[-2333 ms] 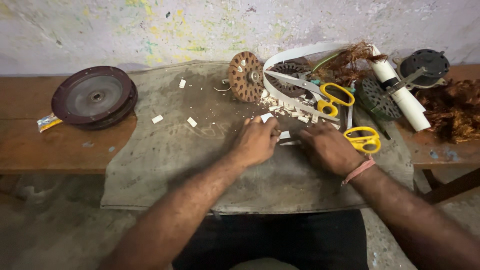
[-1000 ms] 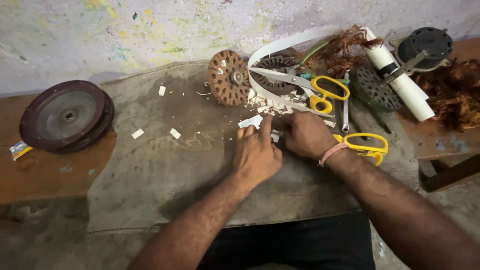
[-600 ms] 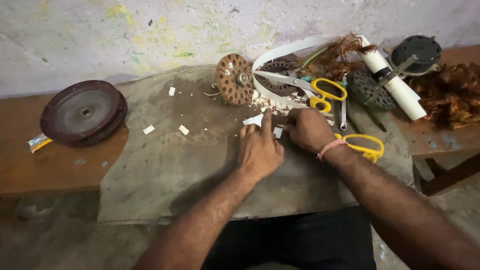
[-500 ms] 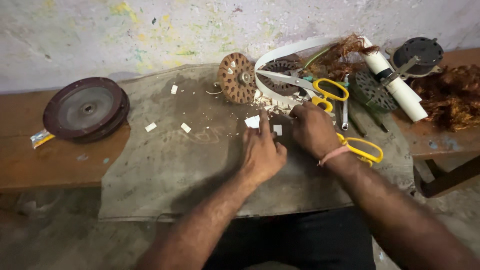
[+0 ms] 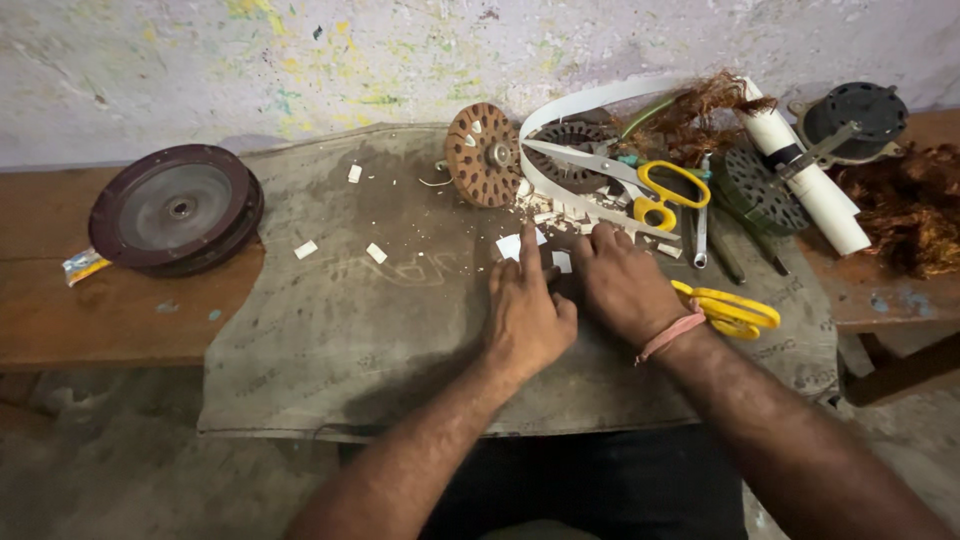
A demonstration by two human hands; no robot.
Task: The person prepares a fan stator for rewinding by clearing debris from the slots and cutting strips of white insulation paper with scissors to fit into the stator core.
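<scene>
On the grey mat [image 5: 330,340], just below the rust-coloured rotor [image 5: 484,154], lie small white paper pieces [image 5: 512,245]. The left hand [image 5: 528,318] presses flat, index finger on one; the right hand [image 5: 622,285] rests palm-down, fingers curled beside it. The pieces look light, thin and bendable, best pinched at an edge.

The table [image 5: 120,320] is seen to be of worn, matt brown wood, and it is covered by a rough, dusty grey cloth [image 5: 330,340] littered with small matt white paper pieces [image 5: 520,246]. A dull, dark reddish metal disc [image 5: 175,208] and a rusty-looking brown slotted rotor [image 5: 483,155] are shown, beside a smooth white paper strip [image 5: 580,105], a white paper roll [image 5: 805,180] and tangled, shiny copper wire [image 5: 905,205]. Glossy yellow plastic handles and bare metal blades are borne by the scissors [image 5: 655,185], and the wall [image 5: 300,60] is rough, paint-flecked plaster.
</scene>
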